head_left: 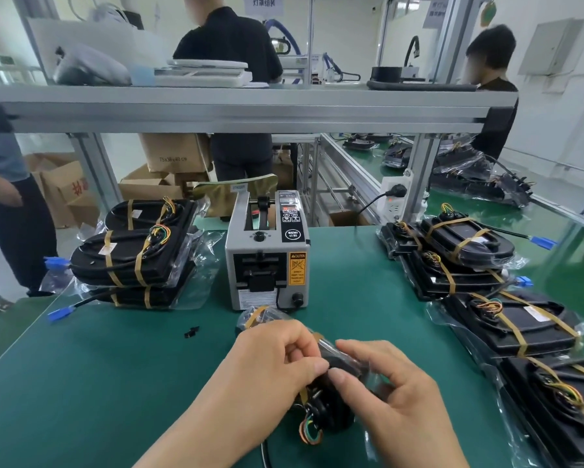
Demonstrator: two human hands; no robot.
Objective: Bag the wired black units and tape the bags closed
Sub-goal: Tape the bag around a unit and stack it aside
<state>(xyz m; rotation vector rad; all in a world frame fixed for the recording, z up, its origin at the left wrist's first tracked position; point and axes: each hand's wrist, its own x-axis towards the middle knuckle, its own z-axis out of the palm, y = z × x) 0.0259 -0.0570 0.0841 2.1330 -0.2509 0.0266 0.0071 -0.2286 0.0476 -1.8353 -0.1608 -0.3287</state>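
- Black unit (339,364) sat at the near centre of the green desk (115,383), just in front of the tape dispenser (267,261), held in both hands. Could not tell whether it rested on the mat or was lifted.
- Long axis ran away from the person, skewed slightly left. The far end was close to the dispenser base and the wired end pointed back at the person.
- Coloured wires (309,430) (red, green, orange) looped out of the near end.
- The unit was flat, elongated, matte black plastic with rounded ends. It was wrapped in a glossy, crinkled clear bag (270,315), with tan tape bands (254,318) across it.
- Left hand (277,363) came in from the left with fingers (312,366) curled, thumb and forefinger pinching the bag over the unit's middle.
- Right hand (395,400) came in from the right with fingers (342,378) curled, pinching the same spot. The tips of both hands nearly met.
- The unit's mid-section lay between the fingertips and both ends stuck out beyond the hands.
- A stack of bagged units (135,258) stood at the left of the desk and a row of bagged units (516,322) lay at the right, all taped the same way.
- A small black clip (191,332) lay loose on the mat to the left of the hands.
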